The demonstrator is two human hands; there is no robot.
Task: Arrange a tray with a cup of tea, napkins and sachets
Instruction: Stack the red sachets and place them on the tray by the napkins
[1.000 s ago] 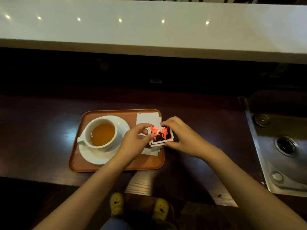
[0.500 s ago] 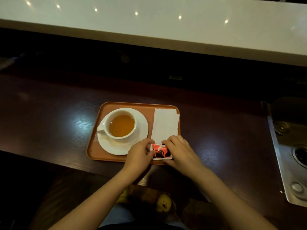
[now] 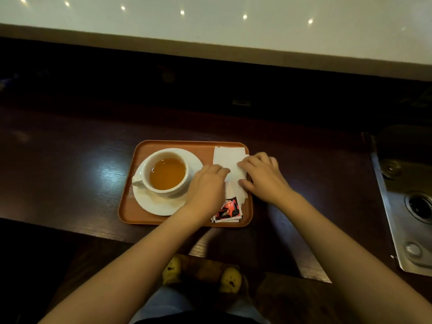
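Having left the sachets [image 3: 228,211], both hands now touch the napkins [image 3: 230,160].

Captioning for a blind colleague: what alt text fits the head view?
Both bare hands, left hand and right hand, rest on white paper napkins at the right of an orange plastic tray. Beside them stands a white cup of tea on a white saucer; red-and-black sachets lie nearest the person.

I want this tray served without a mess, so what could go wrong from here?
1. The left hand works close beside the full cup of tea; a nudge could slop tea onto the saucer.
2. The napkins reach the tray rim by the right hand and may slide off.
3. The sachets lie loose at the near rim and could slip when the tray is carried.
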